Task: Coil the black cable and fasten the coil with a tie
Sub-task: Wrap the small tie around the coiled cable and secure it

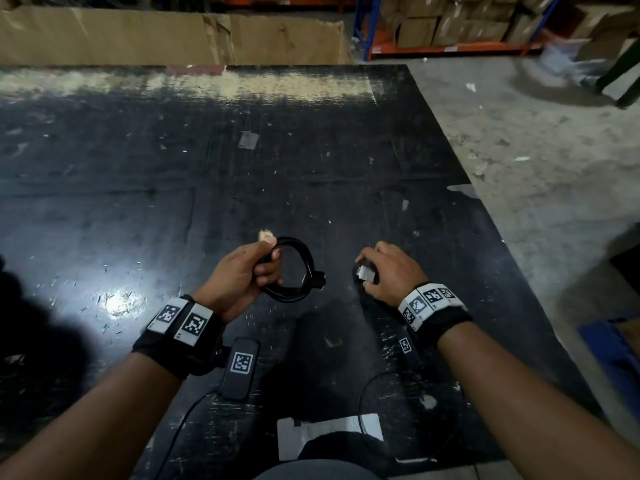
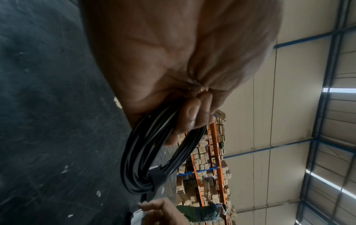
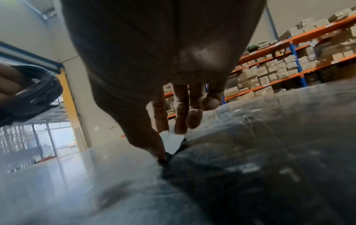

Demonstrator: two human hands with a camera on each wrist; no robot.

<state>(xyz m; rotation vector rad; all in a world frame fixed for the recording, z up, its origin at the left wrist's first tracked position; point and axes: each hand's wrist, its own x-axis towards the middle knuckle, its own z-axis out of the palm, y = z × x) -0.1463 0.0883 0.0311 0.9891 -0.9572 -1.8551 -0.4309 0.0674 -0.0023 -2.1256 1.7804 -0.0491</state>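
My left hand [image 1: 268,268] grips the black cable [image 1: 300,293], wound into a small coil of several loops and held just above the black table [image 1: 311,168]. In the left wrist view my fingers [image 2: 192,115] curl round the coil [image 2: 134,152], and a black band or plug [image 2: 156,175] sits across its loops. To the right, my right hand [image 1: 372,271] pinches a small white piece [image 1: 364,273] low on the table. In the right wrist view the thumb and fingers hold that white piece [image 3: 172,140], which has a black end touching the surface. The coil [image 3: 34,91] shows at left.
A tan scrap [image 1: 266,234] lies just beyond the coil. White paper [image 1: 329,431] lies at the near edge. The table's right edge runs diagonally beside the concrete floor [image 1: 536,168]. Flat cardboard [image 1: 138,36] and shelves of boxes [image 1: 450,29] stand behind.
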